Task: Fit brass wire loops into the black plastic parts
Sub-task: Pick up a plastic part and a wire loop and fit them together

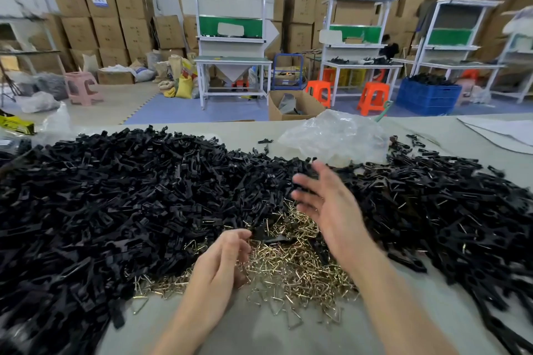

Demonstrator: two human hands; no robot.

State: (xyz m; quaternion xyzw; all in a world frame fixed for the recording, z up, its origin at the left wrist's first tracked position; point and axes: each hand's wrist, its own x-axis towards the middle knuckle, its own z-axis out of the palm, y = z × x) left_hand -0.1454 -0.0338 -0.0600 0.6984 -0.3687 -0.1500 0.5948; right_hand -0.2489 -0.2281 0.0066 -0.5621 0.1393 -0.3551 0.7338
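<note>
The left hand is low over a heap of small brass wire loops. Its fingers curl downward, with the tips at the heap's far edge, just beside a single flat black plastic part lying on top of the loops. The tips are blurred, so I cannot tell if the left hand grasps that part, a loop, or nothing. The right hand is raised above the pile, released, fingers straight and spread, nothing in it, motion-blurred.

The loop heap sits near-centre on the pale grey-green table, between the two forearms. A big mound of black plastic parts covers the left side and runs behind the loops. More of the same spread across the right side, a few with brass wire showing. A crumpled clear plastic bag sits behind the parts at the far side of the table.

On the floor beyond are an open cardboard box, orange plastic stools, a blue plastic crate, white workbenches and stacked brown cartons along the wall.
</note>
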